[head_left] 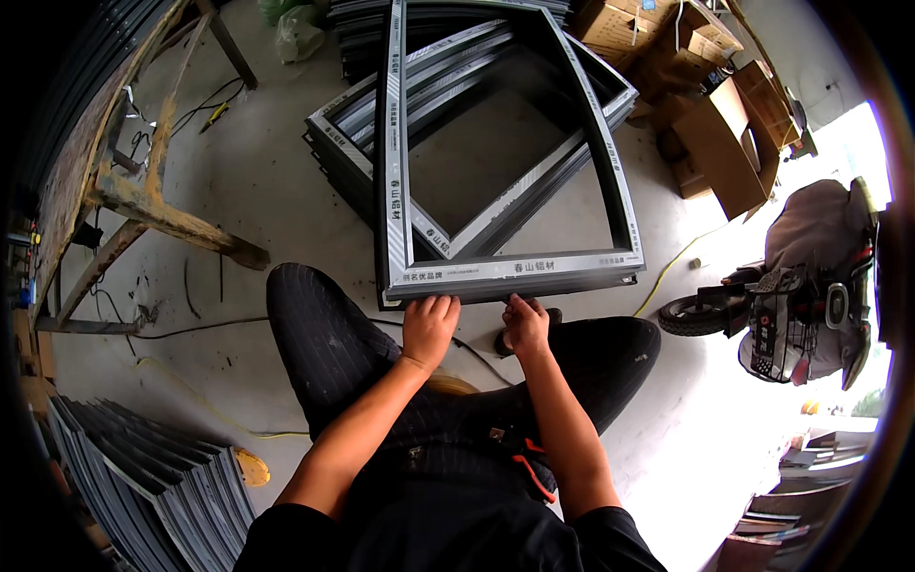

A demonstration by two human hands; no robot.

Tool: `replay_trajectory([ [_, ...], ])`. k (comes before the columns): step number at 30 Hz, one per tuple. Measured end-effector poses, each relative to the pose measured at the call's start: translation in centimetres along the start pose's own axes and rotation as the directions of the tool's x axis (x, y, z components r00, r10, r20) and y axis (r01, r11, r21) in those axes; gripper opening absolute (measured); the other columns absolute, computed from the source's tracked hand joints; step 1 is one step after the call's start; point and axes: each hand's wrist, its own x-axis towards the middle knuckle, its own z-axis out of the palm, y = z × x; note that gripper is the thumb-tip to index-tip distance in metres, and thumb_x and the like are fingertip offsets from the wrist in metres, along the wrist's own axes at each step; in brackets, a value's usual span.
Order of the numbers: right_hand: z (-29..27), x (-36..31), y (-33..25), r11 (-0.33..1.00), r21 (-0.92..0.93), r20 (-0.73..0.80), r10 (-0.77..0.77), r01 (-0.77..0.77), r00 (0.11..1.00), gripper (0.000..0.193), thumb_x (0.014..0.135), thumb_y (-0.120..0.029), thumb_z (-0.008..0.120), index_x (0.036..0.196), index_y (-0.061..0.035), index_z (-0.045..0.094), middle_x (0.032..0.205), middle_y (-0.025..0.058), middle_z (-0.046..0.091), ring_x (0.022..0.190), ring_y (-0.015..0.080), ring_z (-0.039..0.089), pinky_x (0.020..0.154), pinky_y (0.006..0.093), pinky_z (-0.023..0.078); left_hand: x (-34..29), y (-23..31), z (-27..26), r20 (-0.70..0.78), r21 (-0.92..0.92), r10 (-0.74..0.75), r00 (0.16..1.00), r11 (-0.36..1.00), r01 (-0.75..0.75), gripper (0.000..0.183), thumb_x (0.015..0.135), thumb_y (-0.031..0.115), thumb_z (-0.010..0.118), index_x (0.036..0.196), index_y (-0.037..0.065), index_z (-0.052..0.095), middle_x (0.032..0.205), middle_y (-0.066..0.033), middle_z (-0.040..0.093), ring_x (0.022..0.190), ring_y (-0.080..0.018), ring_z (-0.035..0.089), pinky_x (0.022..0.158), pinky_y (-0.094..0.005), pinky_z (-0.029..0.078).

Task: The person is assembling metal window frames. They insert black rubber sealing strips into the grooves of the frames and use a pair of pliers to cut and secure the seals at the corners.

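Note:
In front of me lies a dark grey metal window frame (610, 191) with printed protective film, on top of a stack of similar frames (348, 162) turned at an angle. My left hand (431, 329) is closed at the near edge of the top frame, left of its middle, fingers together against the rail. Beside it, my right hand (526, 324) is curled in a pinch just under the same edge. A small dark piece shows by its fingertips, too small to name. The undersides of both hands are hidden.
A rusty metal work stand (157, 205) is at the left. Dark metal profiles (172, 477) are stacked at the lower left. Cardboard boxes (734, 143) stand at the far right, near a parked scooter (782, 315). Cables (219, 325) run over the floor. Orange-handled pliers (534, 477) hang at my waist.

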Motion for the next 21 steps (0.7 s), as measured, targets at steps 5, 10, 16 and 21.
replay_trajectory([
  [5,0.6,-0.3,0.2,0.993,0.059,0.021,0.099,-0.1,0.995,0.014,0.086,0.002,0.06,0.083,-0.0071,0.049,0.08,0.0055,0.053,0.075,0.0182,0.054,0.063,0.0307,0.045,-0.3,-1.2,-0.4,-0.005,-0.072,0.013,1.0,0.997,-0.013,0.021,0.076,0.012,0.058,0.096,0.01,0.065,0.089,0.0004,0.058,0.085,-0.0173,0.057,0.07,-0.0334,0.047],
  [10,0.7,0.3,0.5,0.994,-0.043,0.061,0.099,-0.096,0.993,0.009,0.087,-0.001,0.058,0.09,-0.004,0.05,0.082,0.0078,0.055,0.076,0.0204,0.054,0.066,0.0324,0.046,-0.1,-1.2,-0.8,0.058,-0.059,0.039,0.998,0.998,-0.035,0.022,0.075,0.013,0.057,0.096,0.009,0.063,0.088,0.0002,0.058,0.085,-0.0168,0.058,0.067,-0.0316,0.049],
  [16,3.3,-2.0,1.3,0.992,0.025,0.047,0.119,-0.12,0.992,0.013,0.086,-0.005,0.064,0.094,-0.0032,0.053,0.08,0.0073,0.057,0.069,0.017,0.055,0.059,0.0269,0.046,-0.5,-1.8,-0.8,0.028,-0.035,0.064,0.998,0.997,-0.063,0.022,0.074,0.014,0.056,0.094,0.009,0.062,0.086,-0.0003,0.057,0.085,-0.0165,0.057,0.065,-0.0307,0.049],
  [21,1.7,-0.2,1.7,0.993,-0.108,0.079,0.054,-0.045,0.995,0.012,0.087,-0.008,0.064,0.094,-0.0042,0.056,0.077,0.0043,0.058,0.068,0.0156,0.056,0.058,0.0268,0.048,-0.5,-1.1,-0.8,0.038,0.007,0.045,0.998,0.999,-0.045,0.022,0.072,0.015,0.057,0.093,0.009,0.063,0.094,-0.0024,0.057,0.086,-0.0178,0.057,0.067,-0.0342,0.049],
])
